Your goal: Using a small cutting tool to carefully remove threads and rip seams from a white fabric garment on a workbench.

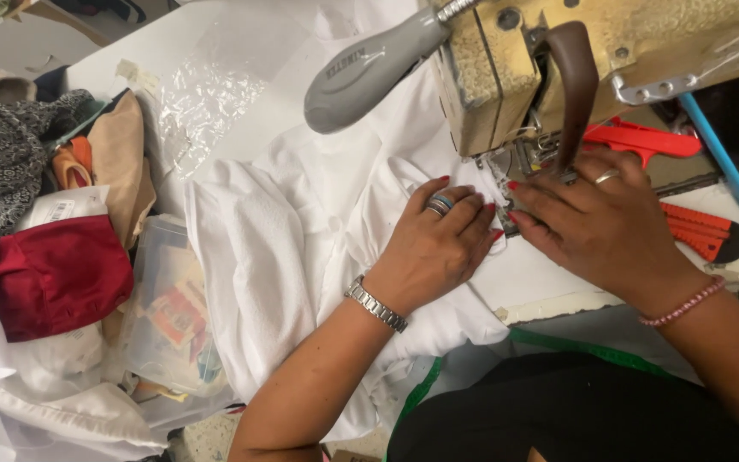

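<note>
Centrally, the left hand [438, 248] lies palm down on the white fabric [301, 257], fingers close together and stretched flat, pressing the cloth rather than gripping it; rings sit on two fingers and a metal watch band circles the wrist; the fingertips point toward two o'clock, at the needle area of the sewing machine [558, 68]. Just beside it, at three o'clock, the right hand [600, 227] rests flat too, fingers narrow and pointing toward nine o'clock, tips touching the fabric edge right under the machine head; a ring shows on one finger and a pink beaded bracelet [684, 304] on the wrist; the two hands' fingertips nearly meet, though whether they touch I cannot tell. The white fabric spreads from under the needle down toward seven o'clock, bunched in folds across the white table [130, 60] and spilling over its near edge. At twelve o'clock a grey handle [369, 73] juts out beside the machine head; at two to three o'clock, beyond the right hand, lie red plastic tools [694, 231]. Toward nine o'clock sits a dark red cloth [57, 274] among other piled textiles; next to it, at eight o'clock, a clear plastic box [173, 308] holds small colourful items; crinkled clear film [207, 94] lies at eleven o'clock.
</note>
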